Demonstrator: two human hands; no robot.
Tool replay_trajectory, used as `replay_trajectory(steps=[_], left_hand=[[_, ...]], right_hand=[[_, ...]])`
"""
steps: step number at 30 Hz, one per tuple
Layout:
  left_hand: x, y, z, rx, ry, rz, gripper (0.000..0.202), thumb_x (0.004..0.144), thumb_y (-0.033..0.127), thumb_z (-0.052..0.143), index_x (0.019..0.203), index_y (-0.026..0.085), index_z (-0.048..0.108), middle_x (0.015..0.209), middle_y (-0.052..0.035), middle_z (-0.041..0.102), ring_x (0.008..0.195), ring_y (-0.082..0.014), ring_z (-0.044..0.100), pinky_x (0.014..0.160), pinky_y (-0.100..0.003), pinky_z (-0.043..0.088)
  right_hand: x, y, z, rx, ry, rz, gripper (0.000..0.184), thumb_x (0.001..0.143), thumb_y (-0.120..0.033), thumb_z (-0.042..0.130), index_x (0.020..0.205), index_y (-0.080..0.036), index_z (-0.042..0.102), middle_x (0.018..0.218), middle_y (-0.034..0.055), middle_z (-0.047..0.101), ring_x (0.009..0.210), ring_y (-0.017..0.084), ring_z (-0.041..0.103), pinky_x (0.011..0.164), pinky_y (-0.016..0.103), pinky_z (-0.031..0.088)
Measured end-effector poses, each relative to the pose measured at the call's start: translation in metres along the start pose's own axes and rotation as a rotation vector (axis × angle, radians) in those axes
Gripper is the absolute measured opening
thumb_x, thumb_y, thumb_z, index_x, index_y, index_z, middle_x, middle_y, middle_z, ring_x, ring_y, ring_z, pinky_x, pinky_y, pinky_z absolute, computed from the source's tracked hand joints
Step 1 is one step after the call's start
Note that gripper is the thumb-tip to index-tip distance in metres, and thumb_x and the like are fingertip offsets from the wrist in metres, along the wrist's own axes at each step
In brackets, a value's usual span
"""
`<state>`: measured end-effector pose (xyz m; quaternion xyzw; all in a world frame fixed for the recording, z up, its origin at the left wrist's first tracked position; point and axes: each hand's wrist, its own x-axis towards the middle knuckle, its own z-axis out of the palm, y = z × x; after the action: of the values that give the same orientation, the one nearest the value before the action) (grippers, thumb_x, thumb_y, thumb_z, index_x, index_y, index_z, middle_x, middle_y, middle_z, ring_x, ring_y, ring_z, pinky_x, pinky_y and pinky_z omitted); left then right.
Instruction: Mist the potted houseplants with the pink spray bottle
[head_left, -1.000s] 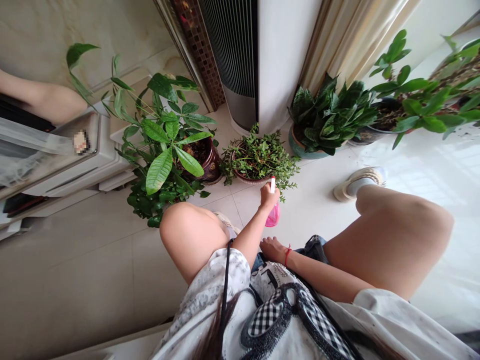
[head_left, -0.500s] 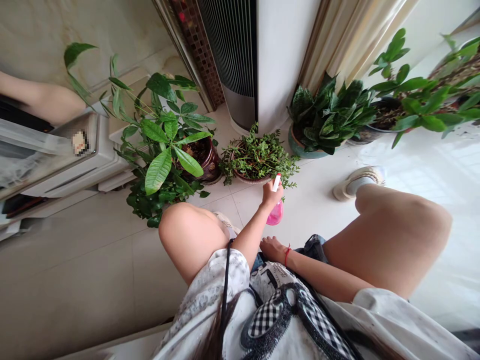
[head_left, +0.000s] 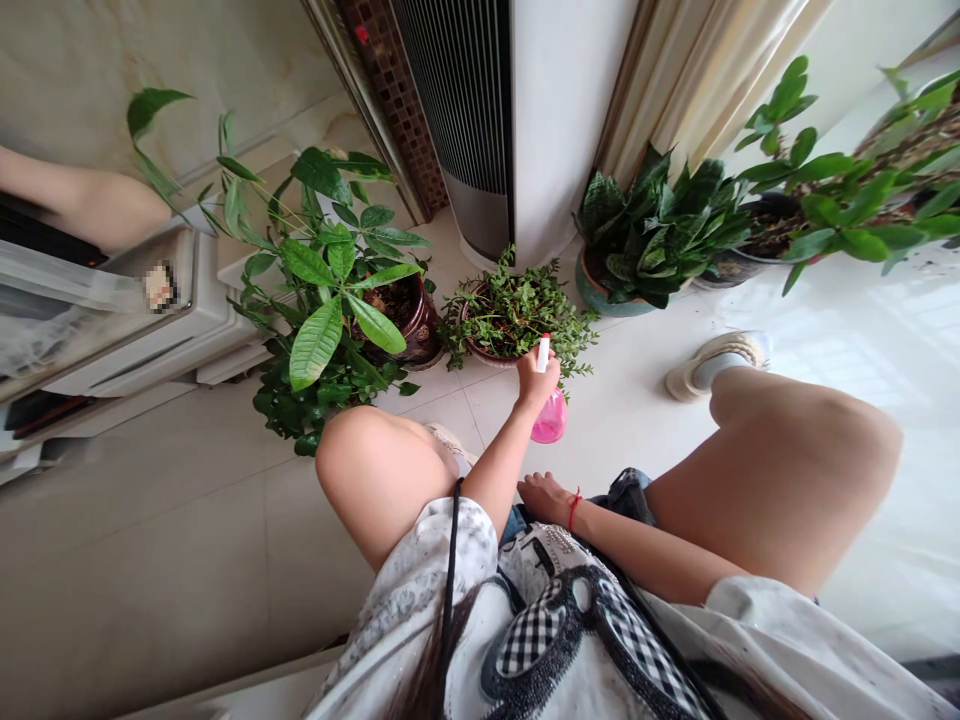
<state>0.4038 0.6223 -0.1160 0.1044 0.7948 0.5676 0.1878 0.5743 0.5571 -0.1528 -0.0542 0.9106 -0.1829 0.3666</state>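
Note:
My left hand (head_left: 534,385) is wrapped round the neck of a spray bottle (head_left: 550,418) with a pink, see-through body and a white head with a red tip. The head points forward at a low leafy plant (head_left: 517,305) in a round pot, just beyond my fingers. In my lap, between the thighs, my right hand (head_left: 545,497) lies palm down with its fingers stretched out and nothing in it. A red string bracelet circles that wrist.
Left of the low plant stands a taller plant (head_left: 322,290) in a dark brown pot. A snake plant (head_left: 645,235) and another potted plant (head_left: 832,215) are on the right. Behind rises a tall floor air conditioner (head_left: 480,130). A white cabinet (head_left: 180,300) stands at far left.
My left hand and the spray bottle have shifted slightly forward and to the left. My right hand has stayed in my lap.

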Motion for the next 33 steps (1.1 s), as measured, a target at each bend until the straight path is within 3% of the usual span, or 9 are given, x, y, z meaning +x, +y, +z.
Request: replay_trajectory(steps=[4,11,20,24,33], left_hand=[[0.004,0.002,-0.006,0.007,0.078,0.027,0.011,0.085,0.016,0.06,0.079,0.019,0.068,0.068,-0.0003,0.063,0.064,-0.0145,0.058,0.067,-0.026,0.045],[0.019,0.004,-0.023,-0.009,0.174,-0.124,0.016,0.077,0.007,0.059,0.081,0.019,0.068,0.074,0.0,0.067,0.07,-0.0153,0.064,0.073,-0.027,0.05],[0.021,-0.005,-0.026,0.054,0.255,-0.04,0.016,0.082,0.014,0.059,0.09,0.019,0.072,0.082,-0.0055,0.073,0.082,-0.0205,0.071,0.082,-0.03,0.052],[0.024,-0.007,-0.032,0.076,0.333,-0.108,0.018,0.08,0.011,0.058,0.087,0.018,0.072,0.083,-0.0058,0.074,0.081,-0.0209,0.071,0.081,-0.03,0.053],[0.028,-0.011,-0.044,0.088,0.451,-0.188,0.027,0.083,0.014,0.053,0.101,0.018,0.072,0.1,-0.0098,0.077,0.096,-0.0224,0.073,0.091,-0.03,0.052]], right_hand=[[0.001,0.0,0.002,-0.003,0.004,0.003,0.029,0.098,-0.013,0.049,0.117,-0.007,0.07,0.115,0.0253,0.073,0.112,0.032,0.071,0.091,0.042,0.052],[0.002,0.001,0.005,-0.005,0.023,-0.004,0.027,0.098,-0.014,0.051,0.114,-0.007,0.07,0.114,0.0258,0.073,0.111,0.032,0.071,0.091,0.043,0.053],[0.003,0.002,0.006,-0.01,0.022,-0.004,0.027,0.098,-0.013,0.05,0.113,-0.006,0.071,0.113,0.0262,0.073,0.11,0.032,0.071,0.089,0.043,0.053],[0.003,0.002,0.005,-0.008,0.018,-0.004,0.027,0.098,-0.014,0.049,0.113,-0.007,0.07,0.113,0.0258,0.072,0.11,0.032,0.071,0.089,0.042,0.052],[0.0,0.001,0.003,-0.013,0.02,-0.007,0.027,0.098,-0.015,0.05,0.114,-0.007,0.07,0.114,0.0255,0.073,0.111,0.032,0.071,0.089,0.042,0.052]])
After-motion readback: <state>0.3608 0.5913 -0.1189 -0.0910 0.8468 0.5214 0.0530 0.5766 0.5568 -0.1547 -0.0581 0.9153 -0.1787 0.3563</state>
